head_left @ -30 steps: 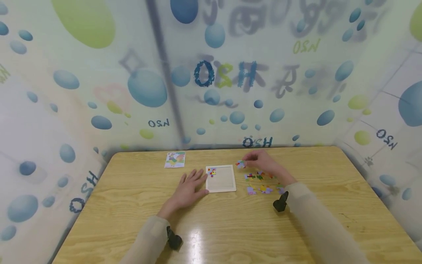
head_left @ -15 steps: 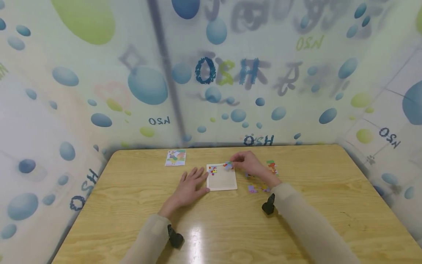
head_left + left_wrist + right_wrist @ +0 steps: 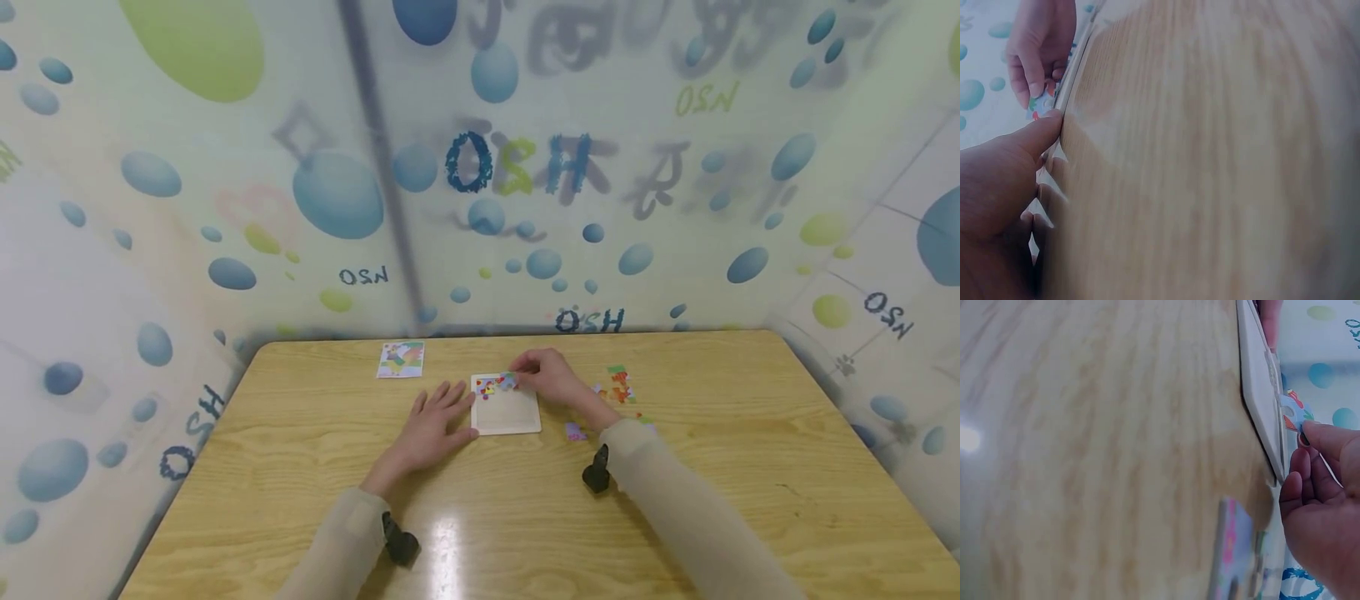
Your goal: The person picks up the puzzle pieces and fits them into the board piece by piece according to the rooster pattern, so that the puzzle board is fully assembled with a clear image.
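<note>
A square white puzzle tray (image 3: 507,417) lies on the wooden table, with a colourful jigsaw piece (image 3: 487,387) in its upper left corner. My right hand (image 3: 553,379) pinches a second, light-blue jigsaw piece (image 3: 1298,411) between thumb and fingertips, over the tray's top edge beside the first one. That piece shows red and green print in the right wrist view. My left hand (image 3: 426,429) lies with fingers spread on the table, its thumb and fingertips against the tray's left side. In the left wrist view its thumb (image 3: 1045,131) presses at the tray's edge.
Several loose puzzle pieces (image 3: 621,385) lie right of the tray, partly hidden by my right forearm. A purple piece (image 3: 575,432) sits nearer me. A printed picture card (image 3: 401,360) lies at the back left. A patterned wall (image 3: 480,250) rises behind the table (image 3: 510,517).
My right hand has carried the light-blue jigsaw piece leftward from beside the tray to over its top edge, close to the first piece. My left hand has stayed at the tray's side.
</note>
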A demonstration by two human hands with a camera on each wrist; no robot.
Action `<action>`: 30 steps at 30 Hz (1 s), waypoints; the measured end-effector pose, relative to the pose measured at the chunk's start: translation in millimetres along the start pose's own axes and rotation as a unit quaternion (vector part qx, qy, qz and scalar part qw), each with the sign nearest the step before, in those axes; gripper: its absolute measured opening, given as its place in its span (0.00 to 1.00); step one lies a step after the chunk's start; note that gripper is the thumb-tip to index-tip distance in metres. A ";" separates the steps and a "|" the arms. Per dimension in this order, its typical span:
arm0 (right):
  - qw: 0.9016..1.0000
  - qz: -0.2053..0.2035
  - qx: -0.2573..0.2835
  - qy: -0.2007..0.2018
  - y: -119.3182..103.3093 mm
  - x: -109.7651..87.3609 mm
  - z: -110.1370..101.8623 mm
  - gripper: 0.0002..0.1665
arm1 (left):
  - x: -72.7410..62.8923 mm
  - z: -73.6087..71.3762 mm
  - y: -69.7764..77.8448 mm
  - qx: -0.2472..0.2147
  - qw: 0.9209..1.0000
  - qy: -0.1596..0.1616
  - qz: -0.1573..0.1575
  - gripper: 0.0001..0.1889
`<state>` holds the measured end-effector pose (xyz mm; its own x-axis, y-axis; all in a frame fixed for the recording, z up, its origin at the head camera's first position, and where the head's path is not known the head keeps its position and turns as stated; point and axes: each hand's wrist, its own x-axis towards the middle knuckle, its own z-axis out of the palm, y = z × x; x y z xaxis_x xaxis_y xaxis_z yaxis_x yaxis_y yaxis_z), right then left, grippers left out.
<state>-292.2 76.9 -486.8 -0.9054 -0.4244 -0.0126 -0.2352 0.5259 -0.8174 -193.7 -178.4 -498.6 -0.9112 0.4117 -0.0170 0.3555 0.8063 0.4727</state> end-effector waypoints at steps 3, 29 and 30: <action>1.000 0.013 0.008 -0.002 -0.3 -0.6 2.3 0.07 | 0.1 0.3 0.2 -0.001 1.000 -0.002 -0.003 0.35; 0.999 -0.002 -0.031 0.008 -8.5 -2.3 16.2 0.09 | 0.9 -0.8 1.9 -0.003 1.000 0.004 -0.003 0.34; 0.999 -0.002 -0.033 0.008 -8.3 -2.0 16.7 0.09 | 1.1 -0.5 1.5 -0.001 1.000 0.003 -0.003 0.34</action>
<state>-282.6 61.0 -489.6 -0.9101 -0.4145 -0.0001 -0.2607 0.5727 -0.7772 -194.2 -177.0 -497.5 -0.9145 0.4044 -0.0140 0.3498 0.8074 0.4751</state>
